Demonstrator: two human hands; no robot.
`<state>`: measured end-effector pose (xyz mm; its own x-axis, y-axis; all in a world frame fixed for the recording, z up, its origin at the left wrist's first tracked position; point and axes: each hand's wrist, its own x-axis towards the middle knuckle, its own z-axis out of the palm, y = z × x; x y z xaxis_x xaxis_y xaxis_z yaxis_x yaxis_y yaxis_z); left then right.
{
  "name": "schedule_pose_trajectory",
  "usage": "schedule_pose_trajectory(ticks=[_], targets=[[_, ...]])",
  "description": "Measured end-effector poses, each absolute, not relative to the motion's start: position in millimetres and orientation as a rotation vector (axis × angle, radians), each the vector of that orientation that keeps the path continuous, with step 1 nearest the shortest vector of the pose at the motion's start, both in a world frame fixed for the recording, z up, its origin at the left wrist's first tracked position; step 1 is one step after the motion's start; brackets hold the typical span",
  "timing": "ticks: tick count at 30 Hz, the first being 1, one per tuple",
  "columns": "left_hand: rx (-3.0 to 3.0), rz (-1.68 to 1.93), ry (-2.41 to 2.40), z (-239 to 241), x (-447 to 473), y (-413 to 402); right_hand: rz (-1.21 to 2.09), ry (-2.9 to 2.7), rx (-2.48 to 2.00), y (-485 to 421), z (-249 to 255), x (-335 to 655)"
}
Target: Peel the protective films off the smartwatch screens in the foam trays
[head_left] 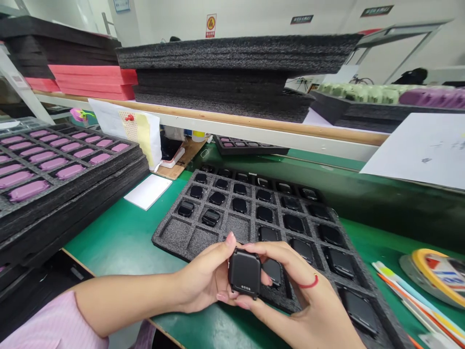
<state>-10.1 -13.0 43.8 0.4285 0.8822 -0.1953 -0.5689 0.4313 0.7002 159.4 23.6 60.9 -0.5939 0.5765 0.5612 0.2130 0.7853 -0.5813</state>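
Between both my hands is a black smartwatch body point(245, 272) without a strap; a row of small metal contacts shows near its lower edge. My left hand point(207, 276) grips its left side, thumb at the top corner and fingers below. My right hand point(290, 291) holds it from the right, with the index finger along the top and the thumb at the bottom edge. Under and beyond the hands lies a black foam tray point(203, 238) whose compartments hold several similar watch bodies point(293, 223). A few compartments at its near left have nothing in them.
Stacked foam trays with purple pieces point(70, 171) stand at left. A white paper pad point(148, 191) lies on the green table point(109, 242). Right are a tape roll point(436, 276) and coloured strips point(410, 295). Above runs a shelf point(254, 128) bearing black foam sheets point(232, 55).
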Motion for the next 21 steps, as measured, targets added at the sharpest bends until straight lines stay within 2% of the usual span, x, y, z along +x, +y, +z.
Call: schedule_pose_trajectory(ticks=[6,9,12,17,21], targets=[[0.555,0.975,0.644,42.4,-9.6,-12.5,0.535,-2.297,-0.525,34.7,67.8,166.7],[0.581,0.973,0.752,42.3,-8.5,-13.6,0.408,-2.246,-0.735,55.7,67.1,173.8],[0.784,0.83,0.839,42.7,-6.9,-15.3,0.328,-2.185,-0.947,77.6,52.8,171.5],[1.032,0.571,0.858,34.2,-1.7,-21.8,0.284,-2.345,-0.973,93.2,14.0,148.3],[1.115,0.494,0.893,27.6,1.0,-28.0,0.245,-2.485,-1.022,102.5,15.4,148.6]])
